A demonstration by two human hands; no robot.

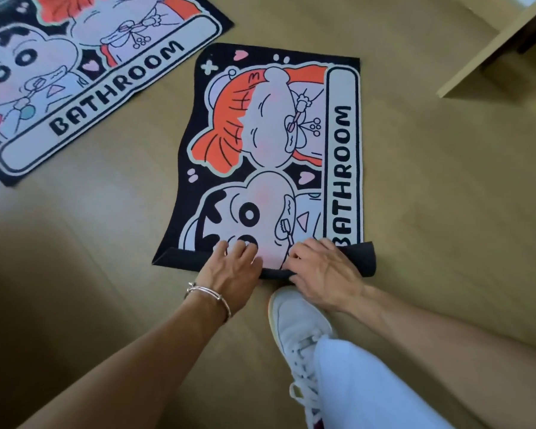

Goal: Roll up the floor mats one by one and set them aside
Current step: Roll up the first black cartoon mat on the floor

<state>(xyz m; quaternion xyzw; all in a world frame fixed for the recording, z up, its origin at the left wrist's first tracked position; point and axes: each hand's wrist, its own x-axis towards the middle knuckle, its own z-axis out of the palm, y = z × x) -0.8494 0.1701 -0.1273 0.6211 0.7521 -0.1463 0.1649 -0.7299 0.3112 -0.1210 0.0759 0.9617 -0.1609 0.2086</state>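
Mat (276, 150) on floor (446, 196), near edge rolled over. Left hand (235, 261) flat, fingers spread, pressing that edge. Right hand (325, 267) fingers curled, apparently gripping it. Second mat (90, 72) lies apart.

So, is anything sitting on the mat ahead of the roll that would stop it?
Nothing visible does. The left hand and right hand are on the rolled near edge of the mat; its printed face ahead is bare. The second mat lies apart.
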